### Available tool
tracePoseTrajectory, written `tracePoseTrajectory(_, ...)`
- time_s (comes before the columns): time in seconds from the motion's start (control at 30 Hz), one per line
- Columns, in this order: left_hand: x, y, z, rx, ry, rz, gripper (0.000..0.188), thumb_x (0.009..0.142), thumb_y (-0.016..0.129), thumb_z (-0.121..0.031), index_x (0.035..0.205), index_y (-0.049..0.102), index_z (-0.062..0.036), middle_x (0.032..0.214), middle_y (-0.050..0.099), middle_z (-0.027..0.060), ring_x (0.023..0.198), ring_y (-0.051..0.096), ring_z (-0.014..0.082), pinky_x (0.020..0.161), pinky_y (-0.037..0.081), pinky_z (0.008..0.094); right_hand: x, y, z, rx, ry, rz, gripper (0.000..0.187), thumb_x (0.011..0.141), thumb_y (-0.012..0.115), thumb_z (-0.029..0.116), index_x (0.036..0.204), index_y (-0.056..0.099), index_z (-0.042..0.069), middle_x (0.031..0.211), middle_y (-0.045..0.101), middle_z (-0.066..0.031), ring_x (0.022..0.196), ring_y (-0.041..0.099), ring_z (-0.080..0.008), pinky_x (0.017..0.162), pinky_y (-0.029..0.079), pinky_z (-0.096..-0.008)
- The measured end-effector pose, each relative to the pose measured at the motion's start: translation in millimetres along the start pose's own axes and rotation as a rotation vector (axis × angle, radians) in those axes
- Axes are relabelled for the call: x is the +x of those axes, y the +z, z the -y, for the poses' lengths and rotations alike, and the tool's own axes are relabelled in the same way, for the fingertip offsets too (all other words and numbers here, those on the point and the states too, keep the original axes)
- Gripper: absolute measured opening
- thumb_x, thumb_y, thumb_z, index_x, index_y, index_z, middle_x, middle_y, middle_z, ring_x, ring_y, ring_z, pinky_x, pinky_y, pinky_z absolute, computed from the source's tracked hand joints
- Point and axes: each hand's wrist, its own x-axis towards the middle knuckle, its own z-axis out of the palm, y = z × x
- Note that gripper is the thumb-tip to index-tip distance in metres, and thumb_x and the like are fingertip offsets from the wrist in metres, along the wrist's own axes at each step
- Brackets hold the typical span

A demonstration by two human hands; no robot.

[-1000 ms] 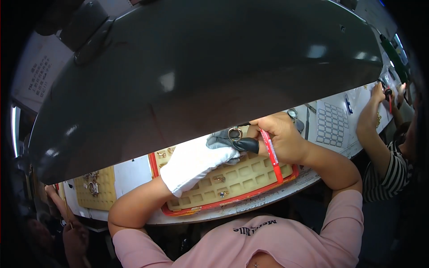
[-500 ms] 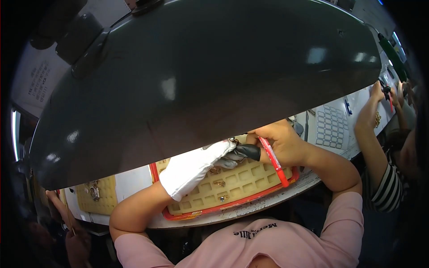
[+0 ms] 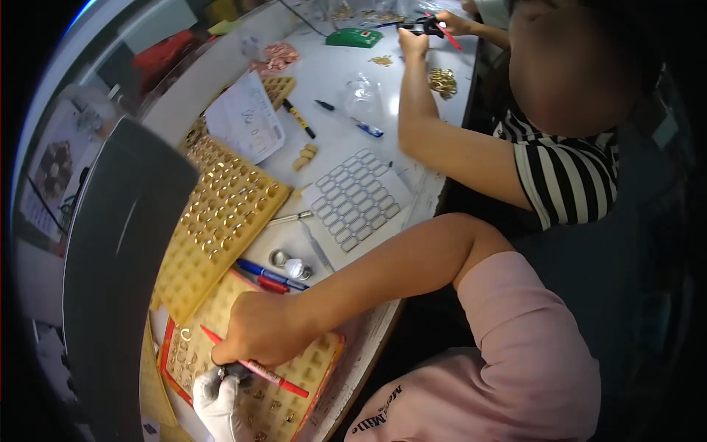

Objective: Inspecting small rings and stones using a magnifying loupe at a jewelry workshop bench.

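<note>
Along the desk's [image 3: 423, 195] near edge: red-rimmed slotted tray [image 3: 317, 361], rings [image 3: 276, 404] seated in only some slots. Over it, the hands meet. Left hand [image 3: 215, 401], white-gloved: fingertips drawn together on a small glinting piece [image 3: 222, 373], probably a ring; too small to confirm. Right hand [image 3: 266, 330]: fingers curled, holding a red pen [image 3: 274, 377] aslant over the tray. Progress, judged: mid-course; one piece in handling, tray part filled; which rings are finished cannot be told. Just beside the tray, blue pen [image 3: 254, 267]. Beyond, yellow tray [image 3: 180, 276], rings standing in rows; grid-printed sheet [image 3: 357, 199]. Farther along the same edge, co-worker's hand [image 3: 414, 46] at a black tool [image 3: 422, 29].
</note>
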Motion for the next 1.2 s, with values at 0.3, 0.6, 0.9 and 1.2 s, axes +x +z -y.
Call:
tracePoseTrajectory(0.3,20,-11,10,0.665,0.262,0.288,0.015,0.086,0.057,-0.014,0.100,0.055,-0.0085,0.094,0.057,0.0095,0.085,0.054,0.0210,0.075,0.045,0.0336,-16,7,-4,-0.340,-0.307,-0.068,0.015,0.067,0.059,0.020,0.064,0.049,0.010,0.043,0.048,-0.0008,0.040,0.051,-0.0225,0.045,0.035,-0.0368)
tracePoseTrajectory(0.6,14,-69,29,1.330,0.686,0.313,0.023,0.086,0.054,-0.016,0.108,0.061,-0.0133,0.104,0.061,0.0144,0.098,0.057,0.0321,0.083,0.046,0.0421,-13,6,-3,-0.123,-0.077,0.042,0.016,0.064,0.060,0.019,0.064,0.049,0.006,0.047,0.052,-0.0087,0.046,0.055,-0.0298,0.046,0.041,-0.0407)
tracePoseTrajectory(0.9,7,-38,22,1.424,0.495,0.089,0.023,0.089,0.054,-0.023,0.106,0.060,-0.0089,0.100,0.061,0.0120,0.091,0.058,0.0277,0.080,0.048,0.0352,-18,8,-7,-0.188,-0.168,-0.019,0.016,0.062,0.059,0.019,0.063,0.048,0.007,0.042,0.049,-0.0055,0.039,0.051,-0.0252,0.044,0.037,-0.0375)
tracePoseTrajectory(1.2,7,-39,21,1.583,0.554,0.043,0.026,0.084,0.060,-0.031,0.101,0.064,-0.0112,0.097,0.063,0.0114,0.085,0.059,0.0287,0.074,0.048,0.0389,-19,11,-3,-0.210,-0.136,-0.056,0.016,0.062,0.059,0.019,0.065,0.049,0.007,0.042,0.047,-0.0043,0.038,0.049,-0.0247,0.043,0.035,-0.0359)
